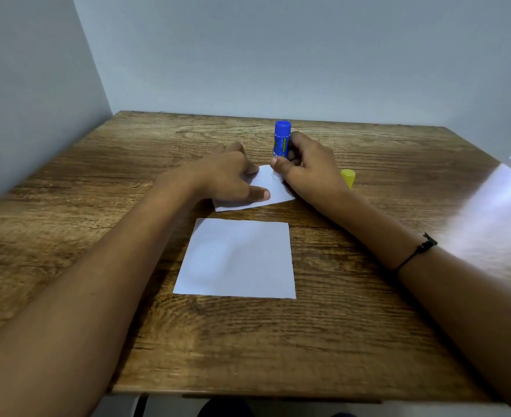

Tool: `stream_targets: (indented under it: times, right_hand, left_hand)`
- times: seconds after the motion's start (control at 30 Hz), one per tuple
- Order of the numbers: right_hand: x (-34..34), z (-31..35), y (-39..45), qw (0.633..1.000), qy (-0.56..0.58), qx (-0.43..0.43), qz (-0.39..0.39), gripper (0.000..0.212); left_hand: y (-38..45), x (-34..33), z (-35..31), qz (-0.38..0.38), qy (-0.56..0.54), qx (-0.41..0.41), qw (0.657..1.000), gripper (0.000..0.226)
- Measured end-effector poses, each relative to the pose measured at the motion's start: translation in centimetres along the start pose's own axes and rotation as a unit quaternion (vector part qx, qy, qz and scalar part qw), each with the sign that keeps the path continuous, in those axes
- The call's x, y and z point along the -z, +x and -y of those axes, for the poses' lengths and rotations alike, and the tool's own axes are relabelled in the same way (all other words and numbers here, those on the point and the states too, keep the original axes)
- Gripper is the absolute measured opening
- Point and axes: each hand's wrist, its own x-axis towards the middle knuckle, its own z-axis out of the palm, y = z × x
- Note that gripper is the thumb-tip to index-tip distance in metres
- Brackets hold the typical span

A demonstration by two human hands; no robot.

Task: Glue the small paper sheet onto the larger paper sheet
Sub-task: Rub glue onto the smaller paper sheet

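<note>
The larger paper sheet (237,258) lies flat nearest the person. Beyond it, the left hand (228,176) presses flat, fingers spread, on the small paper sheet (266,189). The right hand (307,165) grips the blue glue stick (282,136), tip down on that sheet; its green label is unreadable. A yellow cap (348,176) stands just right of the grip.

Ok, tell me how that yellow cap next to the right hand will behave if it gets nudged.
The yellow cap looks small and hollow, so probably light and easily knocked. It seems to stand on end on the wooden table; a bump from the right hand could tip it. Being round, it would then likely roll.
</note>
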Motion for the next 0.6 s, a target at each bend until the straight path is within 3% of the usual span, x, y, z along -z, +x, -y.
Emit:
stream_targets:
  times: [0.6]
  right_hand:
    - [0.4, 0.0, -0.5, 1.0, 0.009, 0.009, 0.008, 0.009]
  left_hand:
    - [0.5, -0.3, 1.1, -0.036, 0.015, 0.041, 0.998, 0.054]
